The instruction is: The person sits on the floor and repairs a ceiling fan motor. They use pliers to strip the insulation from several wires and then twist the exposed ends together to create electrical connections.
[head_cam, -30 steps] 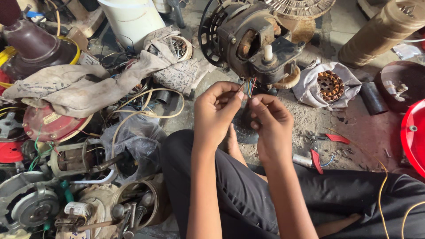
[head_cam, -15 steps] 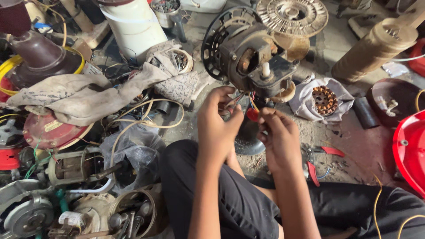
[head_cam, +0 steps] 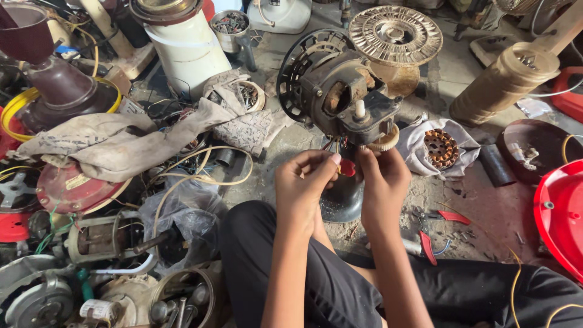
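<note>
A dark fan motor [head_cam: 340, 100] with a round black guard ring stands on a stand just beyond my hands. Thin wires hang from its underside. My left hand [head_cam: 303, 185] pinches those wires and a small red piece [head_cam: 347, 167] right under the motor. Facing it, my right hand [head_cam: 382, 179] has its fingers closed on the same wires. Both forearms reach up from my lap, over black trousers.
Red-handled pliers [head_cam: 425, 240] lie on the floor by my right leg. A copper stator [head_cam: 440, 149] sits on a cloth to the right. A white bucket [head_cam: 188, 51], a metal spool [head_cam: 395, 30], rags [head_cam: 109, 146] and several old motors crowd the left.
The view has closed in and shifted so the motor sits nearer the centre. My hands have stayed together under the motor, working the wires.
</note>
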